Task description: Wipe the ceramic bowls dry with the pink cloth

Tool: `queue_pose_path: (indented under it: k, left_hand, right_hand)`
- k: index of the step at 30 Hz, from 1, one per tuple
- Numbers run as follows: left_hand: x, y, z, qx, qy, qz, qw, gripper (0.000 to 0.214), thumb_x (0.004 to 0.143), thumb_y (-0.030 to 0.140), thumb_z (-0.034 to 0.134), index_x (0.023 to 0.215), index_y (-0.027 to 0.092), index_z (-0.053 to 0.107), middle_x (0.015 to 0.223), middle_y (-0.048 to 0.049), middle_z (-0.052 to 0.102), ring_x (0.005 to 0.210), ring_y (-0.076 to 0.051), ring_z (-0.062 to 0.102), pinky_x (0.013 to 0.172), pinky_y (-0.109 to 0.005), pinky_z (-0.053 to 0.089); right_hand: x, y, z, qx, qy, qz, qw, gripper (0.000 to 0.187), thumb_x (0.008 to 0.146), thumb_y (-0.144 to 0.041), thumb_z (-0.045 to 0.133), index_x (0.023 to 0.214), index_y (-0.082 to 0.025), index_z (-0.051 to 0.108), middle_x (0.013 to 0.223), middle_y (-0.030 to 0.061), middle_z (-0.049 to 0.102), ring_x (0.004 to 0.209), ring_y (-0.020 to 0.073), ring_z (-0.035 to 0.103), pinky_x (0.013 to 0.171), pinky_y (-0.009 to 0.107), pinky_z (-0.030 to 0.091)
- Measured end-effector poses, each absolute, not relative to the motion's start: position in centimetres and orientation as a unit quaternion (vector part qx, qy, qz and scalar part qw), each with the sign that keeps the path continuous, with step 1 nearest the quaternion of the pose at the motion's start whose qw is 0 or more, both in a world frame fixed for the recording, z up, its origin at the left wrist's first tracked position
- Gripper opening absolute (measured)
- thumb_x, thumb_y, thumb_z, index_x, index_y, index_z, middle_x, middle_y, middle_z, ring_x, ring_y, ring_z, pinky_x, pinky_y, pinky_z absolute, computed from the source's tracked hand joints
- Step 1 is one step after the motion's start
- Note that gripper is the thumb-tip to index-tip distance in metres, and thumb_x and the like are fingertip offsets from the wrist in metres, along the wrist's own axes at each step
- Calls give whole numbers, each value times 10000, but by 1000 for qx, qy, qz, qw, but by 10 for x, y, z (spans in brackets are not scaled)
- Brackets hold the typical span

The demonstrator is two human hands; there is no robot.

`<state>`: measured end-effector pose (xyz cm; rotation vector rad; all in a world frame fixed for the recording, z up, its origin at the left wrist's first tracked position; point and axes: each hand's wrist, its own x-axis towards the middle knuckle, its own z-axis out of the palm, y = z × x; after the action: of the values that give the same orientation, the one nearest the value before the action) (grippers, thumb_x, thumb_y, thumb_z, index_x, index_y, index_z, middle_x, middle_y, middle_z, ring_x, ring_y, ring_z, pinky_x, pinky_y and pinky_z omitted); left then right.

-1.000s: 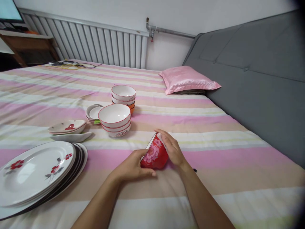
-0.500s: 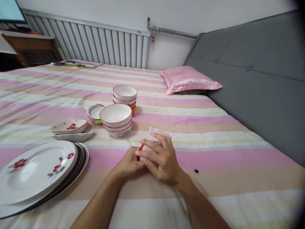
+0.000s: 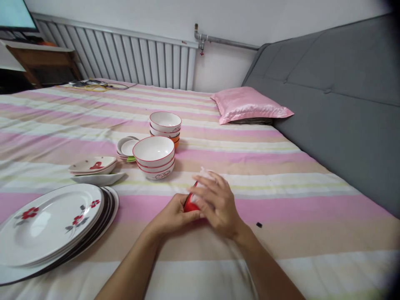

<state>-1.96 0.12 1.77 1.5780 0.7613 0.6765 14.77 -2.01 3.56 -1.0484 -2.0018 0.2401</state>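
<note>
Clamping the red bowl (image 3: 189,205) with my left hand (image 3: 171,214), I hold a white cloth (image 3: 203,171) against it under the slightly spread fingers of my right hand (image 3: 220,205). A second ago its flowered side showed; now my right hand hides most of it. The bowl is low over the bed (image 3: 290,225), nearer me than the white bowls (image 3: 154,152), which haven't moved.

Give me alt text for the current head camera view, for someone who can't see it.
A person's left hand grips a red bowl, mostly hidden, while the right hand holds a white cloth against it, over a striped bedsheet. Stacked bowls, dishes and plates sit to the left; a pink pillow lies farther back.
</note>
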Motion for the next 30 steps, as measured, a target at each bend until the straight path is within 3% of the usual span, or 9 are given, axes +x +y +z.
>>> queue_pose_path:
  k: [4, 8, 11, 14, 16, 19, 22, 26, 30]
  left_hand:
    - [-19, 2, 14, 706, 327, 331, 534, 206, 743, 187, 616, 933, 123, 667, 943, -68, 660, 834, -185, 554, 681, -249, 460]
    - [-18, -2, 17, 695, 329, 239, 593, 247, 774, 344, 646, 739, 100, 640, 623, 12, 543, 581, -106, 451, 529, -203, 358]
    - [-18, -3, 23, 689, 324, 211, 613, 317, 718, 394, 709, 816, 98, 653, 633, 17, 542, 569, -105, 439, 533, -203, 349]
    - [-19, -1, 26, 709, 294, 222, 601, 474, 604, 323, 797, 1008, 123, 650, 897, -40, 650, 795, -194, 559, 724, -260, 452]
    - [-20, 1, 23, 733, 308, 212, 569, 454, 609, 258, 775, 1030, 141, 650, 979, -49, 661, 869, -218, 567, 787, -280, 455]
    - [-20, 3, 15, 758, 356, 180, 515, 203, 709, 211, 648, 897, 141, 674, 823, -15, 646, 751, -181, 542, 679, -242, 436]
    - [-19, 2, 10, 747, 372, 182, 521, 115, 726, 240, 635, 741, 128, 655, 673, 11, 557, 662, -148, 483, 607, -217, 390]
    - [-18, 0, 16, 675, 315, 220, 630, 252, 745, 353, 650, 683, 114, 597, 614, 20, 473, 578, -102, 392, 541, -210, 326]
    - [-20, 2, 22, 626, 282, 308, 659, 298, 680, 347, 710, 621, 126, 518, 590, 37, 425, 563, -83, 342, 519, -200, 307]
  right_hand:
    - [133, -31, 40, -387, -843, 20, 374, 290, 874, -264, 540, 1118, -370, 654, 1273, -61, 617, 1269, 263, 439, 1053, 494, 319]
    - [152, -16, 31, -433, -780, 111, 439, 429, 890, -320, 523, 1319, -314, 493, 1451, 30, 432, 1348, 252, 360, 1081, 472, 332]
    - [166, -3, 24, -470, -684, 199, 522, 598, 878, -394, 540, 1417, -254, 323, 1509, 93, 305, 1387, 253, 291, 1099, 476, 317]
    - [170, 1, 19, -481, -628, 274, 547, 551, 853, -439, 576, 1334, -224, 416, 1376, 123, 482, 1266, 254, 455, 1068, 471, 355]
    - [169, 1, 18, -480, -607, 318, 547, 495, 831, -473, 598, 1240, -213, 499, 1265, 119, 582, 1177, 257, 528, 1035, 459, 390]
    - [171, 3, 16, -492, -572, 361, 549, 458, 814, -510, 601, 1156, -210, 553, 1206, 108, 626, 1102, 262, 572, 978, 435, 439]
    - [173, 4, 16, -492, -548, 388, 555, 446, 834, -509, 572, 1169, -217, 546, 1192, 99, 639, 1054, 261, 601, 909, 405, 486]
    - [167, -5, 26, -464, -643, 272, 546, 406, 835, -431, 585, 1189, -234, 567, 1206, 90, 622, 1104, 267, 579, 951, 427, 459]
    - [148, -21, 38, -375, -810, 67, 445, 374, 753, -418, 669, 1108, -298, 650, 1218, 44, 616, 1175, 285, 517, 1059, 485, 340]
